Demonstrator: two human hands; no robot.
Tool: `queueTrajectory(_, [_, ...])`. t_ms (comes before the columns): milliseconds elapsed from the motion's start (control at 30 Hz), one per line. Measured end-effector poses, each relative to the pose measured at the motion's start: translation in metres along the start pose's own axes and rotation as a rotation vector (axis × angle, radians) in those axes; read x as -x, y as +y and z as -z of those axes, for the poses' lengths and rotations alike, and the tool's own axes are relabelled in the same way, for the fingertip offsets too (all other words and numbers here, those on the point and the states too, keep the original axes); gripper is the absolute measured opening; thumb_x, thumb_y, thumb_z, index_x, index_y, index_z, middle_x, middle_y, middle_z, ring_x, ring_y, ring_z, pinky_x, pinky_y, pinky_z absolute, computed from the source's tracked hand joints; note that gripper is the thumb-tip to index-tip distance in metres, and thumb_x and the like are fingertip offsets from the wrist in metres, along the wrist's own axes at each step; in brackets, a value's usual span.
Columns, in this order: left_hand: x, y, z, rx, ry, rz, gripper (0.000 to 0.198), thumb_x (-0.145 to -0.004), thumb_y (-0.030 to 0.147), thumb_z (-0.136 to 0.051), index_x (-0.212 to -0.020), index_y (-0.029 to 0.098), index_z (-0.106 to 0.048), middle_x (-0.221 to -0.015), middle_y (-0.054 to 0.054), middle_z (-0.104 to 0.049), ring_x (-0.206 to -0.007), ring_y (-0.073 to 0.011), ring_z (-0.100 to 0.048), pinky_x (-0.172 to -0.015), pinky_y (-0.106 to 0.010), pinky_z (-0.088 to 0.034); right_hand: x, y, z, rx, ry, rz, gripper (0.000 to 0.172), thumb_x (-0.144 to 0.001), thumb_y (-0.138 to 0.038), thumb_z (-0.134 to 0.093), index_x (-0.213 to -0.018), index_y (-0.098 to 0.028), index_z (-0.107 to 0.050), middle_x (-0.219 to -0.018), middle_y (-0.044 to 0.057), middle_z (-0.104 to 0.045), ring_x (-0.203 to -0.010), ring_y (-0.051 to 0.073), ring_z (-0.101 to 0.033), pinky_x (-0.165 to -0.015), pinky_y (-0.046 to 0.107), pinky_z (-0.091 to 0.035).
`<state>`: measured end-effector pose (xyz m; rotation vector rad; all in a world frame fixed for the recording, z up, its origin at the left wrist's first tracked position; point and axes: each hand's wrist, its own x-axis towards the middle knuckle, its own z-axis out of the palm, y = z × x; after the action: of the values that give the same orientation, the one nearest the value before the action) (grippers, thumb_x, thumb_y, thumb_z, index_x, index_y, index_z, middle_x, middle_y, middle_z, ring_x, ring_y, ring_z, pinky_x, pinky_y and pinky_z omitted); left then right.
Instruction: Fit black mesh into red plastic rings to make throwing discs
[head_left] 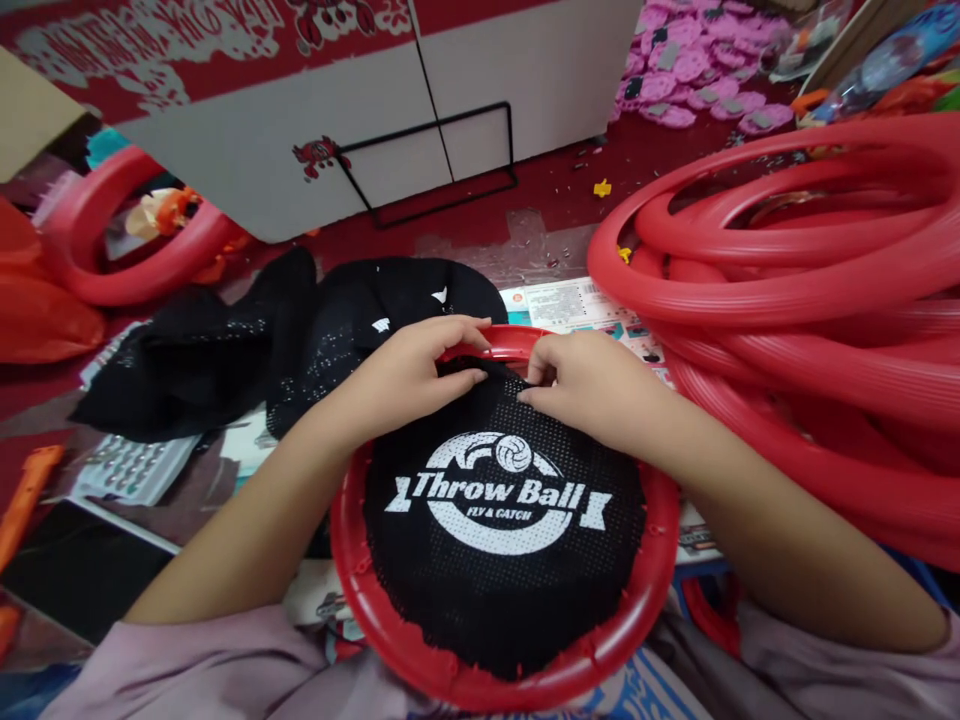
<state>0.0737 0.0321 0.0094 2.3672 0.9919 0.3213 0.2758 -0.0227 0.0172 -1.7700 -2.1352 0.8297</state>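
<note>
A red plastic ring (664, 570) rests in front of me, tilted against the lap. Black mesh fabric (502, 590) printed "Throw Ball" in white spans it, and its edge sits on small pegs along the ring's inner side. At the far side of the ring, my left hand (427, 370) has its fingers over the rim and its thumb on the edge of the mesh. Close beside it, my right hand (585, 385) is closed with curled fingers, pinching the mesh edge. The fingertips partly hide the fabric between the hands.
Large red rings (772, 290) are heaped at the right. Black mesh pieces (225, 340) lie at the left, near a phone-like dark slab (82, 570). A white and red carton (360, 150) stands ahead. Pink parts (697, 60) are piled at the back right.
</note>
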Motion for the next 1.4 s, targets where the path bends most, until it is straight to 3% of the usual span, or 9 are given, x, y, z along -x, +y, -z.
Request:
queueTrajectory(167, [0.000,-0.002,0.002,0.003,-0.033,-0.005,0.013,-0.079,0.027,-0.064,-0.087,0.017,-0.064,-0.125,-0.009,-0.062,-0.120,-0.0241,-0.055,-0.103,-0.042,-0.043,-0.001,0.008,-0.003,-0.161,0.036,0.029,0.021,-0.070,-0.019,-0.070,-0.087,-0.020,-0.059,-0.075,-0.003,-0.062,-0.065,0.011,-0.051,-0.058,0.022,-0.030])
queueTrajectory(367, [-0.002,0.000,-0.001,0.021,-0.029,-0.004,0.014,-0.083,0.030,-0.060,-0.083,0.017,-0.065,-0.123,-0.009,-0.060,-0.116,-0.0225,-0.056,-0.101,-0.042,-0.043,-0.002,0.009,0.000,-0.073,0.004,0.133,0.004,-0.077,-0.016,-0.062,-0.077,-0.019,-0.064,-0.071,-0.002,-0.061,-0.063,0.011,-0.049,-0.058,0.023,-0.028])
queueTrajectory(600, [-0.003,-0.002,0.000,0.088,0.022,0.065,0.018,-0.086,0.028,-0.053,-0.074,0.017,-0.061,-0.111,-0.005,-0.066,-0.104,-0.0199,-0.062,-0.092,-0.036,-0.048,-0.002,0.008,-0.004,-0.027,0.046,0.254,0.037,-0.084,-0.011,-0.048,-0.112,-0.027,-0.067,-0.093,0.001,-0.068,-0.078,0.015,-0.057,-0.067,0.024,-0.036])
queueTrajectory(700, [-0.005,-0.003,0.001,0.051,0.037,0.087,0.019,-0.084,0.026,-0.055,-0.068,0.016,-0.060,-0.104,-0.005,-0.068,-0.097,-0.0192,-0.063,-0.087,-0.034,-0.048,-0.003,0.009,-0.009,0.062,0.033,0.280,0.038,-0.085,-0.012,-0.046,-0.107,-0.027,-0.072,-0.099,0.005,-0.067,-0.085,0.017,-0.058,-0.072,0.027,-0.038])
queueTrajectory(900, [-0.006,-0.008,0.000,0.099,0.066,0.122,0.017,-0.080,0.024,-0.058,-0.067,0.015,-0.062,-0.099,-0.005,-0.069,-0.089,-0.0179,-0.064,-0.081,-0.030,-0.048,-0.004,0.007,-0.012,0.212,0.060,0.283,0.037,-0.085,-0.013,-0.045,-0.106,-0.025,-0.073,-0.090,0.006,-0.065,-0.081,0.019,-0.057,-0.066,0.028,-0.037])
queueTrajectory(1200, [-0.007,-0.016,-0.004,0.149,0.060,0.151,0.015,-0.077,0.025,-0.060,-0.068,0.014,-0.066,-0.104,-0.007,-0.067,-0.093,-0.0187,-0.063,-0.087,-0.033,-0.048,-0.005,0.009,-0.011,0.158,0.032,0.276,0.035,-0.085,-0.013,-0.046,-0.104,-0.023,-0.074,-0.098,0.007,-0.067,-0.088,0.020,-0.060,-0.074,0.029,-0.042])
queueTrajectory(1400, [-0.007,-0.018,-0.010,0.131,0.144,0.148,0.015,-0.076,0.023,-0.060,-0.065,0.014,-0.064,-0.095,-0.007,-0.067,-0.089,-0.0187,-0.063,-0.084,-0.033,-0.048,-0.006,0.008,-0.012,0.124,0.042,0.270,0.033,-0.086,-0.013,-0.046,-0.103,-0.021,-0.074,-0.100,0.008,-0.068,-0.092,0.020,-0.061,-0.079,0.029,-0.042])
